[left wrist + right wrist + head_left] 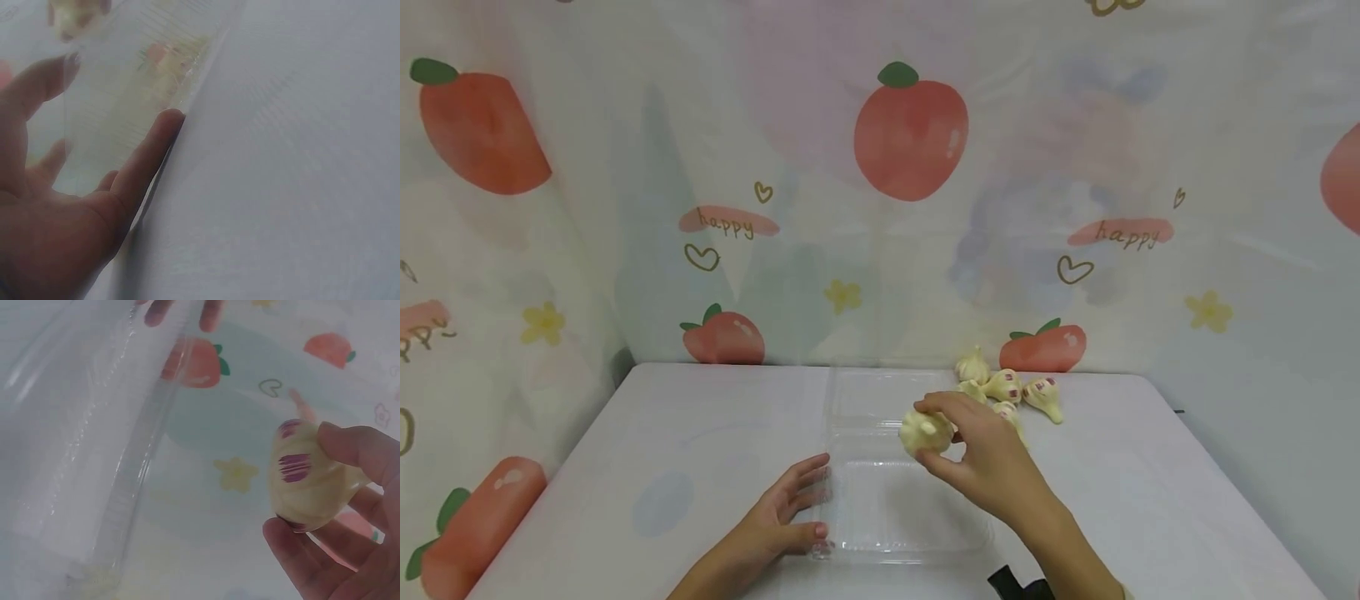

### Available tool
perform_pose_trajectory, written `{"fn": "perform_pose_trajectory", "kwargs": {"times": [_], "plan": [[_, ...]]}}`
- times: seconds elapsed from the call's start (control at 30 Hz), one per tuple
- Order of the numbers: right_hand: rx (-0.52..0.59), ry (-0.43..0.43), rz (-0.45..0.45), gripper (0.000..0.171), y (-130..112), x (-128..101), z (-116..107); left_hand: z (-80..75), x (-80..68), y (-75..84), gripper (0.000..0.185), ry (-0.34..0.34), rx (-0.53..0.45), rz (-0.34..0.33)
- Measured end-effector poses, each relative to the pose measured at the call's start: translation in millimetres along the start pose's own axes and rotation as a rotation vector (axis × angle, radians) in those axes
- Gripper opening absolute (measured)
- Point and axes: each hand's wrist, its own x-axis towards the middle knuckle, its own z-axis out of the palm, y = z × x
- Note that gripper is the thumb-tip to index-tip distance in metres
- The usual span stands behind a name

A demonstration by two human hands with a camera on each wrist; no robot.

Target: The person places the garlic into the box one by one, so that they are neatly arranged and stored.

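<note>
A garlic bulb [927,432] is pinched between the thumb and fingers of my right hand [988,454], raised over the clear plastic box [910,553]. In the right wrist view, purple patches mark the pale bulb [300,478]. My left hand [778,515] rests at the box's left side with its fingers extended. Seen from the left wrist, the fingers of that hand [81,212] lie along the transparent wall [119,106]. The box stands with its lid [880,396] folded back toward the wall.
Several more garlic bulbs [1003,386] lie in a group at the back right, behind my right hand. A white cloth covers the table [715,433]. A printed curtain [820,167] hangs behind it. Something black [1021,586] shows below my right forearm.
</note>
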Motion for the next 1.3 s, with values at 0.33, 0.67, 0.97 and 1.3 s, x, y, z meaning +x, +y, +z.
{"fn": "perform_pose_trajectory", "kwargs": {"times": [0.33,0.67,0.97,1.3], "plan": [[0.041,-0.042,0.005,0.042,-1.3,-5.1,25.0,1.4,-0.6,1.0,0.075,0.02,0.029,-0.015],[0.055,-0.088,0.005,0.043,-2.8,-11.1,36.2,3.8,-0.3,1.9,0.075,0.017,0.019,-0.018],[0.005,-0.127,-0.033,0.044,-3.6,-14.2,48.9,3.7,-0.2,1.7,0.076,0.019,0.011,-0.016],[0.008,-0.204,-0.005,0.043,-6.5,-17.0,60.5,2.3,1.4,0.8,0.075,0.003,-0.005,-0.001]]}}
